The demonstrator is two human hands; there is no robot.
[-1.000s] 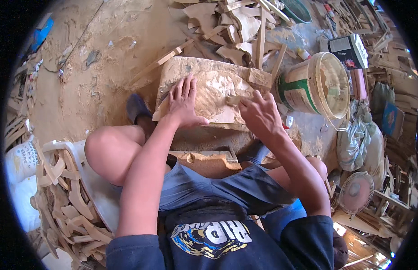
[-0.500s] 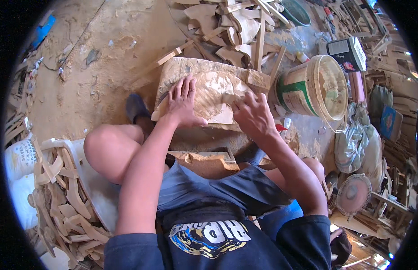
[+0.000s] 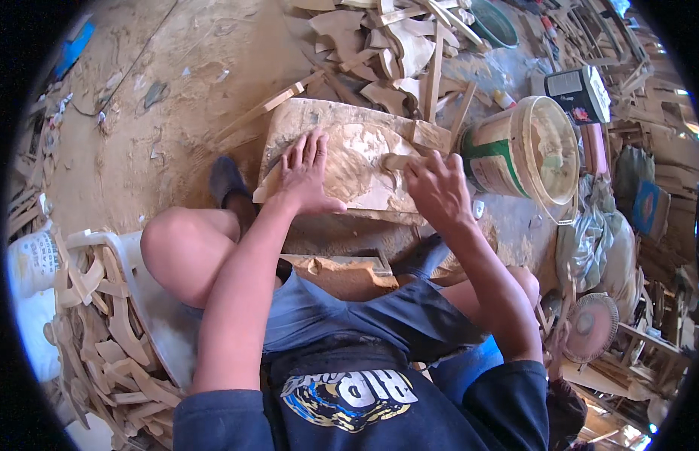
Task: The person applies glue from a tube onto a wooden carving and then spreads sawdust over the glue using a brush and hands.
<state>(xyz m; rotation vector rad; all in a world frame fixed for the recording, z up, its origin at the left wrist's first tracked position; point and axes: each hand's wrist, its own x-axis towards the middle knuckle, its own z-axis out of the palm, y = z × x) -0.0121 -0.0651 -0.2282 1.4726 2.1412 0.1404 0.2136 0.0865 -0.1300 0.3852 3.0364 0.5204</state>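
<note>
A dusty wooden block (image 3: 289, 113) lies before me, with a flat wooden piece (image 3: 348, 169) on top; pale paste is smeared over part of it. My left hand (image 3: 304, 174) rests open on the left side of the piece, fingers stretched out and pressed down. In my right hand (image 3: 442, 188) the fingers close round a short, flat wooden stick (image 3: 398, 161), its tip touching the smeared surface on the right. Where my fingers grip it, the stick is hidden. A small wood block (image 3: 430, 135) sits on the far right corner.
Right of the block a paste-crusted bucket (image 3: 515, 146) stands tilted, with a dark container (image 3: 579, 94) behind it. Cut wood pieces (image 3: 406, 49) are heaped at the far side. More curved pieces (image 3: 120, 308) fill a tub on my left. A fan (image 3: 592, 328) stands at right.
My right hand has moved a little to the right with the stick, showing more of the stick and the smeared surface. My left hand stays in place. At far right, another person's arm has come up beside the fan.
</note>
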